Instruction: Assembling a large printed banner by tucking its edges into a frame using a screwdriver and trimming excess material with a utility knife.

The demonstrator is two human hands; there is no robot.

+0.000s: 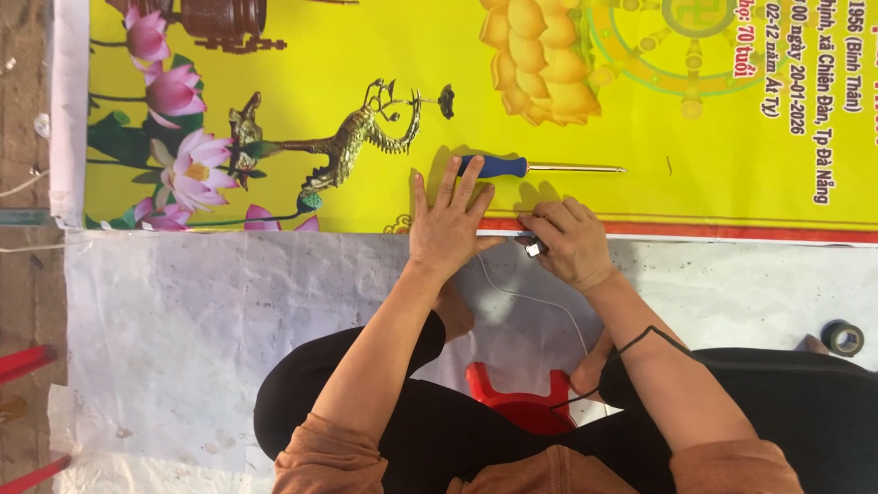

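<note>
Both hands (498, 233) on banner edge (494, 229)

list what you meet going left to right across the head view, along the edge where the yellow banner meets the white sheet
printed pink lotus flowers → left hand pressed flat on the banner edge → right hand pinching a small silvery metal piece → black roll of tape on the white sheet, far right

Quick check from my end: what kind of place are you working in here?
Probably a sign or banner workshop, working on the floor. A large yellow printed banner lies flat on a white sheet; a blue-handled screwdriver rests on it, and a tape roll sits nearby.
</note>
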